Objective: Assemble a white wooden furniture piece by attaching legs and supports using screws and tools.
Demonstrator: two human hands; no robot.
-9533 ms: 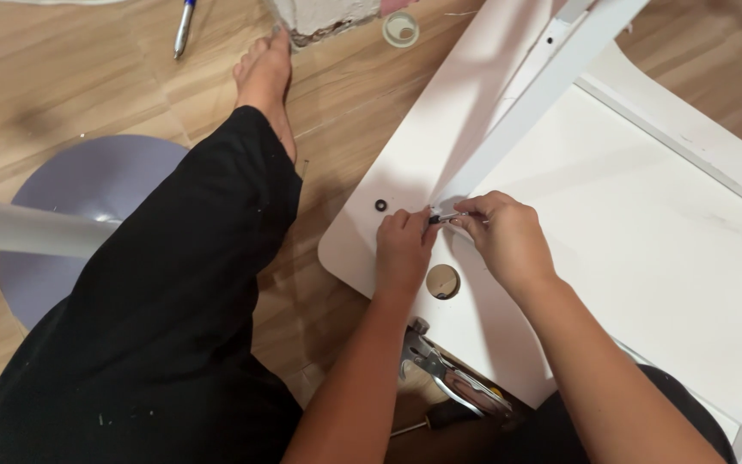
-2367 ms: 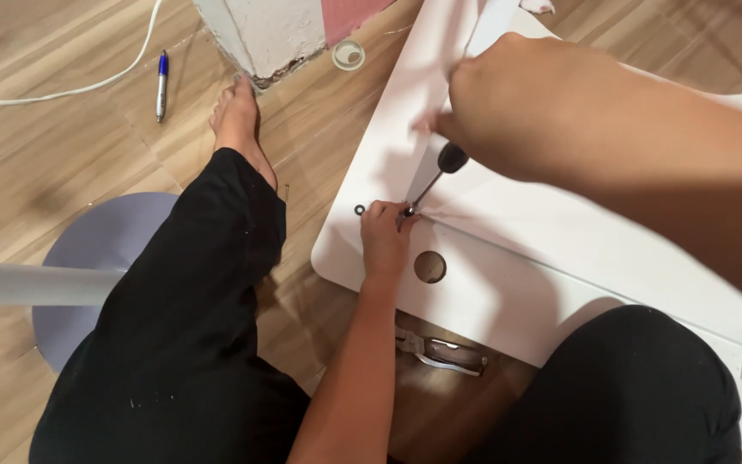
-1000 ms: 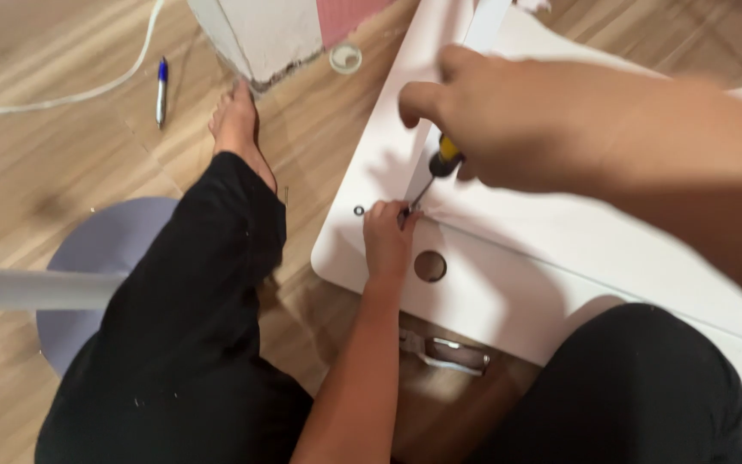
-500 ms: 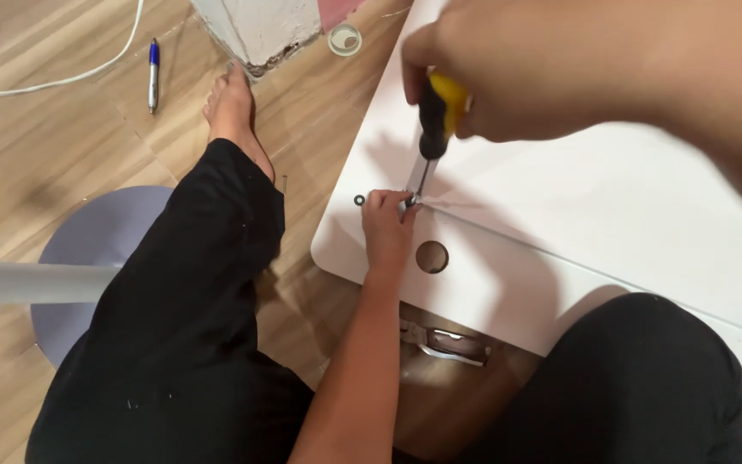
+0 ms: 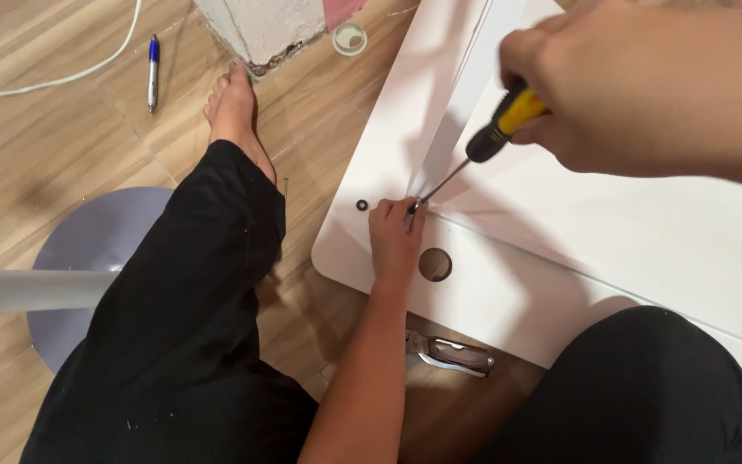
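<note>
My right hand (image 5: 646, 94) is close to the camera and grips a screwdriver (image 5: 495, 133) with a yellow and black handle. Its metal tip meets a small screw (image 5: 414, 206) on a white tabletop panel (image 5: 629, 232) lying on the floor. My left hand (image 5: 395, 236) rests on the panel with its fingertips pinched on the screw at the tip. A white metal leg bar (image 5: 474, 77) runs up from that spot. A round hole (image 5: 434, 264) lies just right of my left hand, and a small black hole (image 5: 361, 204) just left of it.
Metal pliers (image 5: 448, 352) lie on the wooden floor below the panel's edge. A grey round stool seat (image 5: 96, 249) with a white pole sits at left. A blue pen (image 5: 153, 69), a white cable (image 5: 62, 77) and a tape roll (image 5: 349, 38) lie further out. My black-trousered legs flank the work.
My right hand has shifted right and lowered slightly, tilting the screwdriver more to the right. The tip stays on the screw and my left hand stays put.
</note>
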